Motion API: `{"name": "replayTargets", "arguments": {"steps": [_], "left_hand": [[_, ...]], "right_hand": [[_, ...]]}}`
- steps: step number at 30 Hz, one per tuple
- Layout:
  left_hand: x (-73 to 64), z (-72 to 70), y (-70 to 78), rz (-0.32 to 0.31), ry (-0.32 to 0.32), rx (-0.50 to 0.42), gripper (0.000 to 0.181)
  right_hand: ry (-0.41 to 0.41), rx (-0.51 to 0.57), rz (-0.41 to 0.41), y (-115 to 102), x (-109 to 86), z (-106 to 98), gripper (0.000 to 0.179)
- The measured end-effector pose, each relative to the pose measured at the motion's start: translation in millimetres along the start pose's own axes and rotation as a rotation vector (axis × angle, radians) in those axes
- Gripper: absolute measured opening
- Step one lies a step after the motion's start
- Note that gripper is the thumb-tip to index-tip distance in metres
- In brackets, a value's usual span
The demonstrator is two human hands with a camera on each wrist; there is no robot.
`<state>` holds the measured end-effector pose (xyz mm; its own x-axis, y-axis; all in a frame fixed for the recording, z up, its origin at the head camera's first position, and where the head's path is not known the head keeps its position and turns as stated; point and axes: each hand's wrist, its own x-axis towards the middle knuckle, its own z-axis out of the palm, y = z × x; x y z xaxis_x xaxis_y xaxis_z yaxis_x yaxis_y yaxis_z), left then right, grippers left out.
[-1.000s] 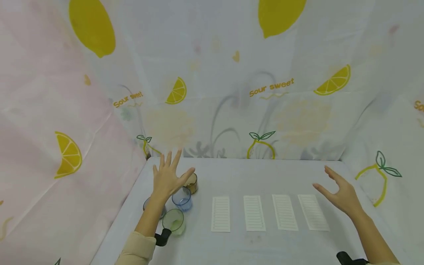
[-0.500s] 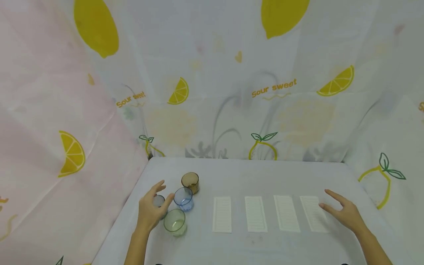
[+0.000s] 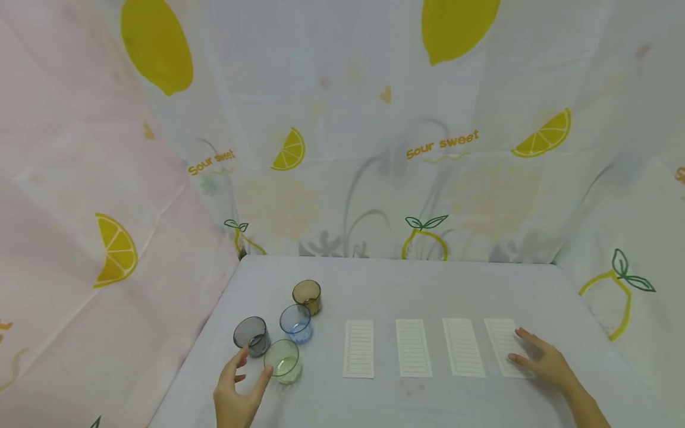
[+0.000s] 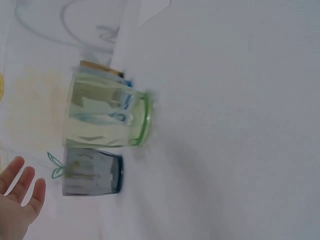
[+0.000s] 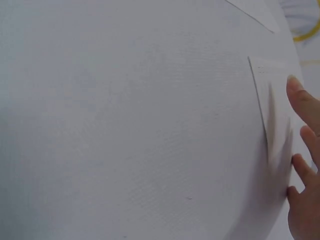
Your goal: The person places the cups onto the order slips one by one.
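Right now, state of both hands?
Left hand: open, holding nothing, near the green glass.
Right hand: open, holding nothing, over the rightmost card; contact can't be told.

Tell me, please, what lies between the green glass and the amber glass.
The blue glass stands between the green glass and the amber glass, as the head view shows.
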<state>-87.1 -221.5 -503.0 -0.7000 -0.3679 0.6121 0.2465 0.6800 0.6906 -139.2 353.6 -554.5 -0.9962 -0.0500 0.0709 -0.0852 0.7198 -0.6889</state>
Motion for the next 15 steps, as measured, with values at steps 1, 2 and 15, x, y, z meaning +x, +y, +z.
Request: {"name": "replayTargets", "arguments": {"steps": [1,2,15], "left_hand": [[-4.4,1.5,-1.9,-0.004,0.025,0.005,0.060],[-8.2,2.9,-3.4,-0.007,0.050,0.006,0.061],[-34.4,19.7,-14.8,-0.201,0.123,0.037,0.079]], "right_hand": [[0.004,0.009,0.000,1,-1.2,2,0.064],[0.008,0.019,-0.001,3,-2.2,4,0.063],[0.153,0.025,-0.214,19,-2.8,19,0.055]]}}
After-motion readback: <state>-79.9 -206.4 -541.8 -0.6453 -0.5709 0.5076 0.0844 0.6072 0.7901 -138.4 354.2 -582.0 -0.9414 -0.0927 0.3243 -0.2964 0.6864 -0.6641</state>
